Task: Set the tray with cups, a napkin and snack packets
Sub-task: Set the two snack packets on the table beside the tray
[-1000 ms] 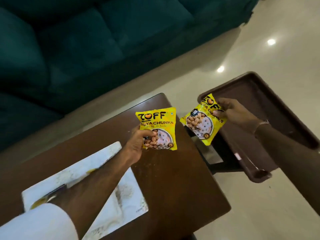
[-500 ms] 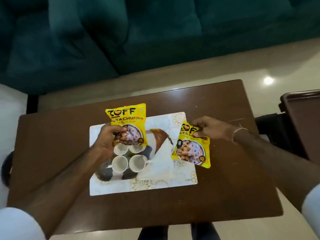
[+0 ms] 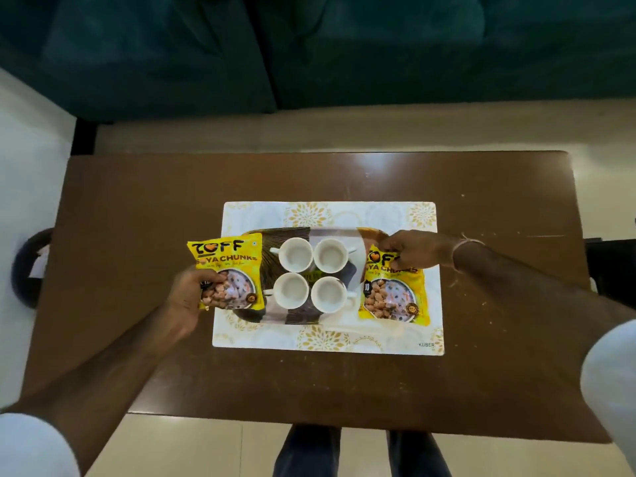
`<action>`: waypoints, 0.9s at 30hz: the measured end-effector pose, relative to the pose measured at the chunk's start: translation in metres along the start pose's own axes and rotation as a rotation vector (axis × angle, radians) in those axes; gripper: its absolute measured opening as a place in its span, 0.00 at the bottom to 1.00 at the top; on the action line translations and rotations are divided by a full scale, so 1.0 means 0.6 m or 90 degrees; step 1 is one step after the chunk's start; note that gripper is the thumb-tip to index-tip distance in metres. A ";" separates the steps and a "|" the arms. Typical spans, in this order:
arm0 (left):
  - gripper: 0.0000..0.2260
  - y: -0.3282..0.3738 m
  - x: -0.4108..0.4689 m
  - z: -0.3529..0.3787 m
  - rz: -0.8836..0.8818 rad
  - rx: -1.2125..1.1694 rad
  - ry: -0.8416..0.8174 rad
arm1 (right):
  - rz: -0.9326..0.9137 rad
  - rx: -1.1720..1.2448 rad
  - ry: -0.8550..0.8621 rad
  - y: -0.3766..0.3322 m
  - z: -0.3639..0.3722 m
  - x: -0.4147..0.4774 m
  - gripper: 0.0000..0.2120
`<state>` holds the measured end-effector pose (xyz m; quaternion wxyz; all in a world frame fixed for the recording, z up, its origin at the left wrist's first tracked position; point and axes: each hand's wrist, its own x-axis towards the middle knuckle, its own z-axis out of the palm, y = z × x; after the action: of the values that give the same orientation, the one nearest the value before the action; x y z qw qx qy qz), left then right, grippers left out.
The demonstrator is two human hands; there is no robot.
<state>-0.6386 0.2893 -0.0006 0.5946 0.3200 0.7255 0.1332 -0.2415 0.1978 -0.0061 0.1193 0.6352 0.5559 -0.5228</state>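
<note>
Beside the cups (image 3: 311,274), our left hand (image 3: 192,294) and right hand (image 3: 416,249) each pinch a light, crinkly snack packet (image 3: 229,273) by its edge.

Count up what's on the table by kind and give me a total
White cups: 4
Yellow snack packets, one in the left hand, one in the right hand: 2
Tray: 1
Placemat: 1
Total: 8

Four white cups (image 3: 311,274) (empty, upright) centre the tray (image 3: 296,318); yellow packets at 9 o'clock (image 3: 229,270) and 3 o'clock (image 3: 394,292).
</note>
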 end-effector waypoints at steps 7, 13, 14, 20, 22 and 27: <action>0.08 -0.042 0.030 0.006 0.035 0.078 -0.027 | 0.034 -0.033 0.022 -0.004 0.002 0.021 0.22; 0.18 -0.057 0.036 0.018 0.169 0.241 0.013 | 0.046 -0.044 0.131 -0.003 0.025 0.020 0.23; 0.19 -0.059 0.035 0.021 0.202 0.295 0.036 | 0.044 -0.038 0.151 -0.004 0.031 0.018 0.22; 0.35 -0.083 0.029 0.039 0.357 0.462 0.138 | 0.012 -0.100 0.401 -0.015 0.102 -0.007 0.27; 0.38 -0.087 0.029 0.038 0.414 0.511 0.145 | -0.021 -0.131 0.460 -0.021 0.141 -0.015 0.25; 0.27 -0.103 0.035 0.040 0.559 0.710 0.049 | 0.014 -0.248 0.454 -0.027 0.219 -0.010 0.28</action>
<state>-0.6367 0.2511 -0.0587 0.2080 0.8345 0.5099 -0.0194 -0.3241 0.1039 -0.0502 0.0426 0.7484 0.6440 -0.1531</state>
